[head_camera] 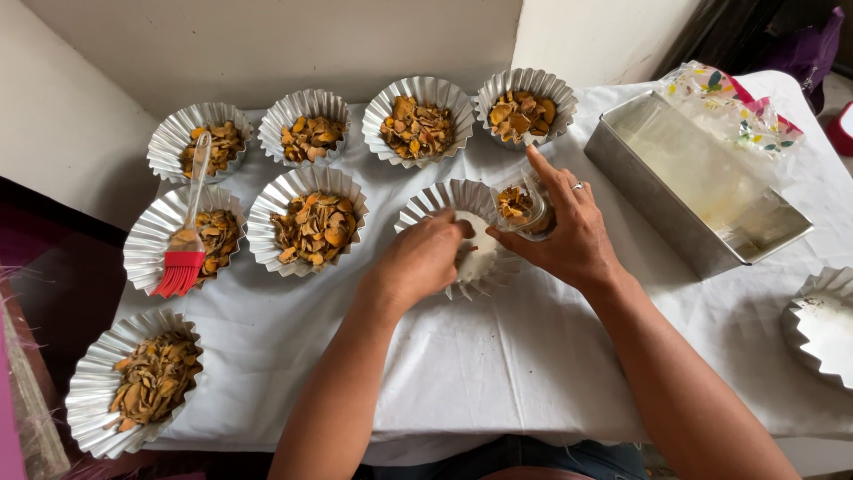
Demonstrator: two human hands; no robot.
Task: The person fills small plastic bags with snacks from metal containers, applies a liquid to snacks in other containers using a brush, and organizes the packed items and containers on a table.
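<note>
Fluted foil mould (444, 200), at centre frame on the worktop (498, 356), is being filled. Left hand (422, 258) is pressed inside it, fingers curled (contents hidden). Right hand (569, 231) is closed around a small clear cup (520, 206) of chips, tilted over the rim. Next, steadier tipping is called for.

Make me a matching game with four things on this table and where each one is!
Things:
1. red pastry brush
2. small clear cup
3. rectangular metal pan
4. left hand

Places:
A. held in the right hand, tipped over the middle fluted mould
B. on the table's right side, beside a patterned plastic bag
C. resting across a filled fluted mould on the left
D. reaching inside the middle fluted mould

Pairs: 1-C, 2-A, 3-B, 4-D
</note>
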